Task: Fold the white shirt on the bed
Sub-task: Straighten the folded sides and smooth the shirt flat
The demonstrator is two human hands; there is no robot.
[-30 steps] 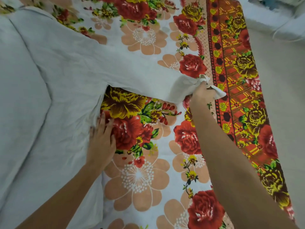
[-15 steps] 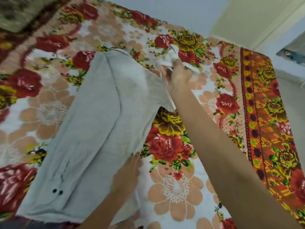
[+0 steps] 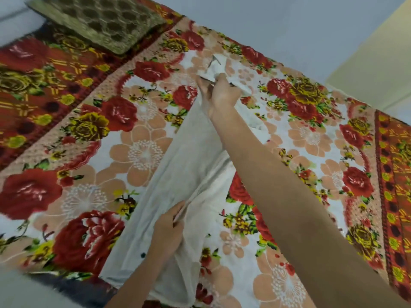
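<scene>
The white shirt [image 3: 178, 165] lies as a long narrow strip across the flowered bed cover [image 3: 84, 174], running from the near edge toward the far side. My right hand [image 3: 219, 94] is stretched far out and grips the end of the sleeve, whose cuff sticks out past my fingers. My left hand [image 3: 170, 227] lies on the shirt's body nearer to me, fingers pinching a fold of the cloth. A small dark button shows on the shirt near my left wrist.
A brown patterned pillow [image 3: 100, 21] rests at the far left corner of the bed. The cover's red and yellow border [image 3: 391, 196] runs along the right side. Pale floor and wall lie beyond the bed at the top right.
My right hand has carried the sleeve from the right side over and far across the shirt. My left hand went from pressing flat to pinching a fold. The view swung up and left.
</scene>
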